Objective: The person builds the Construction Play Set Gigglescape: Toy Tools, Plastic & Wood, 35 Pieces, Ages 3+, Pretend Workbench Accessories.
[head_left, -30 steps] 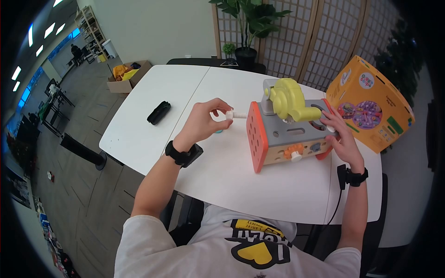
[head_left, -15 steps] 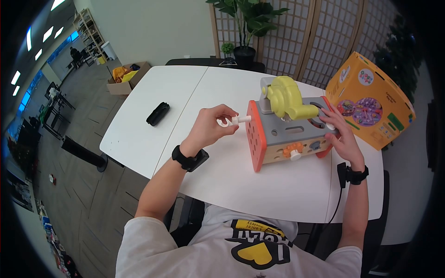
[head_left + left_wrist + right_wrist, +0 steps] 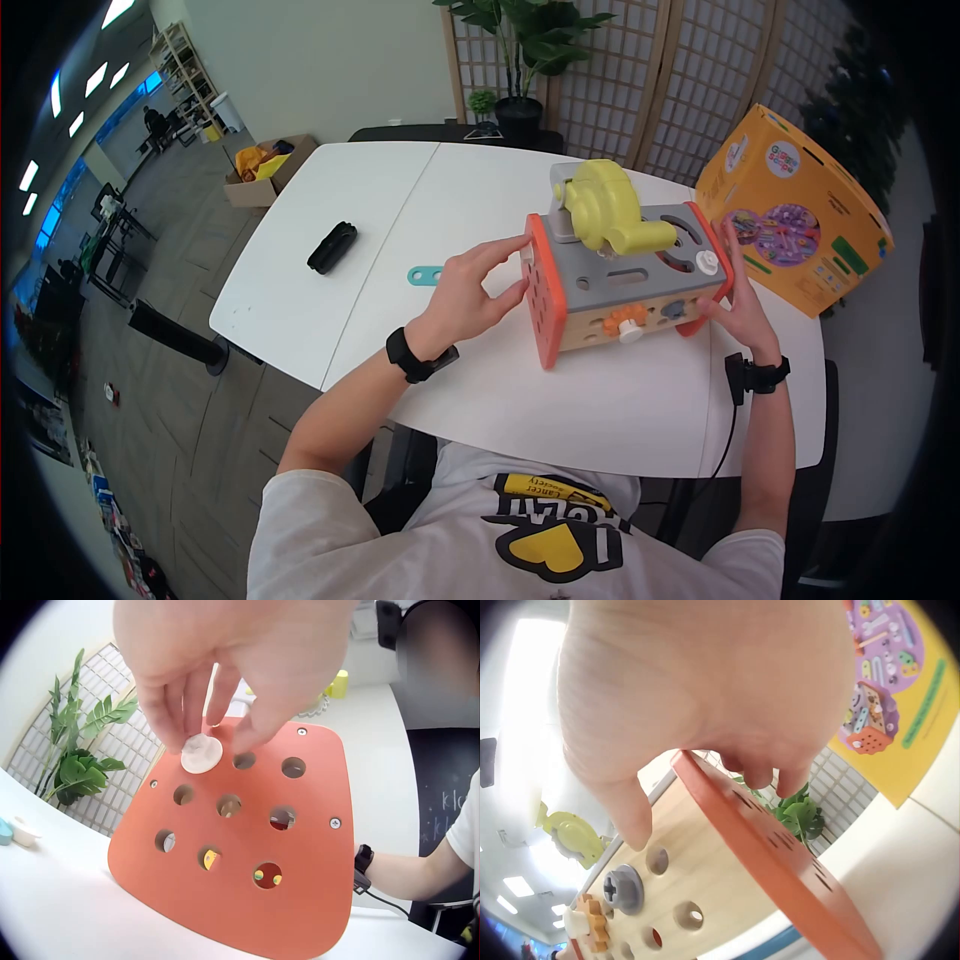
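A wooden toy workbench (image 3: 600, 283) with a grey top and red-orange end panels stands on the table, a lime-green toy saw (image 3: 605, 205) mounted on top. The round head of a white toy bolt (image 3: 201, 754) sits against the left end panel (image 3: 240, 900), covering one hole. Fingertips of my left hand (image 3: 468, 298) touch that head, with the thumb a little apart from it. My right hand (image 3: 742, 308) holds the other end panel (image 3: 772, 847), thumb on the wooden front side and fingers outside. An orange gear (image 3: 594, 922) and a grey bolt (image 3: 624, 889) show on the front.
A teal strip with holes (image 3: 424, 276) lies left of the workbench on the white table (image 3: 480, 400). Farther left is a black case (image 3: 332, 248). An orange toy box (image 3: 795, 210) stands at the right back. A cable (image 3: 728, 440) hangs from the right wrist.
My left hand has moved right, and the white bolt has gone from outside the panel into it. My right fingers have shifted from the top to the end panel's outer side.
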Tool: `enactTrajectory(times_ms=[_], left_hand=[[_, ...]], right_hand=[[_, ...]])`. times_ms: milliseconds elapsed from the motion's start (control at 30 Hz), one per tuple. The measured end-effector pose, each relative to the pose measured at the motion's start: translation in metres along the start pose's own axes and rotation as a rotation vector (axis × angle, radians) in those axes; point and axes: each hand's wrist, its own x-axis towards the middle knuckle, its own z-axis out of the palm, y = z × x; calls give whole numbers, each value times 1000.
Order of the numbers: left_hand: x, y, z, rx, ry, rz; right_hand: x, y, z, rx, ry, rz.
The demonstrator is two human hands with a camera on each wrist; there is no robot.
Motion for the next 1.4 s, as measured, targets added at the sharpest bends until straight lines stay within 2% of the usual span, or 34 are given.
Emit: enactTrajectory(times_ms=[33, 100, 200, 233, 300, 400, 500, 600, 733, 900, 967, 1100, 1267, 1400], left_hand=[[-5, 3, -2, 14, -36, -19], [-10, 7, -2, 18, -118, 82], [-15, 15, 3, 96, -266, 163], [-17, 17, 6, 133, -321, 176], [-19, 14, 15, 96, -306, 176], [-17, 6, 22, 91, -269, 199], [-5, 3, 16, 55, -254, 192], [9, -2, 7, -125, -276, 125], [18, -18, -3, -338, -341, -23], [21, -28, -11, -350, -400, -86], [21, -26, -14, -374, -416, -121], [21, -21, -15, -351, -406, -201], [19, -30, -7, -306, -353, -197], [18, -30, -6, -244, -388, -292]], right_hand=[[-5, 8, -4, -21, -76, 101], [-12, 17, -14, -63, -227, 302], [-12, 18, -16, -208, -494, 413], [-14, 17, -11, -182, -441, 394], [-19, 21, 1, -128, -334, 352], [-22, 43, 2, 138, -324, 444], [-21, 44, 0, 182, -263, 447], [-19, 31, 0, 189, -106, 297], [-10, 0, 4, 268, -94, 271], [-6, -12, 7, 175, -141, 268], [-5, -22, 12, 244, -119, 312], [-2, -14, 11, 344, -137, 360], [0, -13, 20, 352, -29, 395], [-1, -4, 20, 378, 28, 450]])
